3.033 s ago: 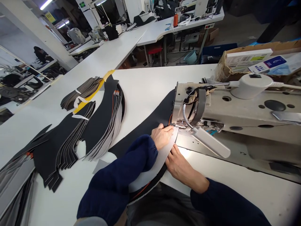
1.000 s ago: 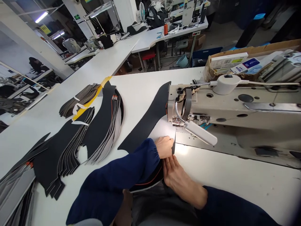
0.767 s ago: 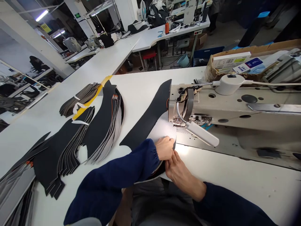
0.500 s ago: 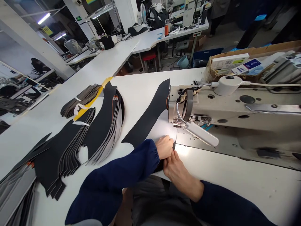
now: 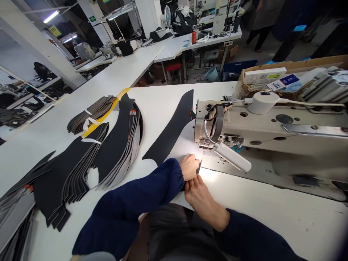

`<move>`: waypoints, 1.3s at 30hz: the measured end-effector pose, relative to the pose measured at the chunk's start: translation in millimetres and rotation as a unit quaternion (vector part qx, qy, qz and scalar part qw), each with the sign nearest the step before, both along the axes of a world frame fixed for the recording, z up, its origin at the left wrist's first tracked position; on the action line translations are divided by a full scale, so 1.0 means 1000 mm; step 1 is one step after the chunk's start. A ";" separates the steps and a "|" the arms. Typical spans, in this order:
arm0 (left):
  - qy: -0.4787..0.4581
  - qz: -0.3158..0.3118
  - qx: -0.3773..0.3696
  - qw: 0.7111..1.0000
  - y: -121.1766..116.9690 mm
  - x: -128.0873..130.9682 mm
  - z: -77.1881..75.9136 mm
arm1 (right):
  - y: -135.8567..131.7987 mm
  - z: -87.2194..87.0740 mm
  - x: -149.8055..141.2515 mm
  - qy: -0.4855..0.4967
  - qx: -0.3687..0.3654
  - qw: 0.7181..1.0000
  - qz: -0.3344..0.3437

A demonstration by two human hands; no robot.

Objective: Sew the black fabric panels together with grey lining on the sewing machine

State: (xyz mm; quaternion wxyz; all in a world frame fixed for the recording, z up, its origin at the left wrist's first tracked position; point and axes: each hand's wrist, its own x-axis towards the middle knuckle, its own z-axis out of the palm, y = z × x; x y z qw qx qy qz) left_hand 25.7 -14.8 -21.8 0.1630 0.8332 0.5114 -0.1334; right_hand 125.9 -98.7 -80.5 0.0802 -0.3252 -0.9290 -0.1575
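Observation:
A black fabric panel point(image 5: 171, 134) lies on the white table beside the sewing machine point(image 5: 231, 121). A grey-faced fabric piece point(image 5: 187, 139) overlaps its right side, and its edge lies by the needle area under a small white lamp point(image 5: 233, 156). My left hand point(image 5: 189, 166) has its fingers curled down at the near end of the grey-faced fabric piece. Just below, touching it, my right hand point(image 5: 200, 195) pinches the same near edge, where a dark strip shows. The fingertips are partly hidden, as is whatever lies beneath the hands.
Fanned stacks of black and grey panels point(image 5: 119, 134) cover the table's left, some tied with white strips. A yellow strip point(image 5: 108, 115) runs among them. An open cardboard box point(image 5: 240, 81) with small boxes stands behind the machine. Another person point(image 5: 268, 20) stands in the background.
Both hands and the fabric have shifted slightly left in view, with the black panel a little farther from the machine head. The hold looks the same.

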 end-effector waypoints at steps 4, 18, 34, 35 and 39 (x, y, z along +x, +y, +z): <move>-0.009 0.005 0.007 1.000 0.009 0.002 0.003 | -0.012 0.001 -0.006 0.008 -0.002 1.000 0.011; -0.021 -0.028 -0.025 0.999 0.005 -0.006 0.002 | 0.000 0.035 -0.023 -0.041 -0.147 0.988 0.012; 0.009 -0.052 -0.004 0.999 -0.010 -0.015 0.016 | 0.013 -0.007 -0.006 0.018 0.034 0.999 -0.026; 0.013 -0.052 -0.002 0.999 -0.009 -0.014 0.016 | 0.011 -0.005 -0.009 0.015 0.022 0.999 -0.019; 0.020 -0.051 0.007 0.998 -0.003 -0.014 0.011 | 0.009 -0.003 -0.016 0.015 0.012 1.000 -0.008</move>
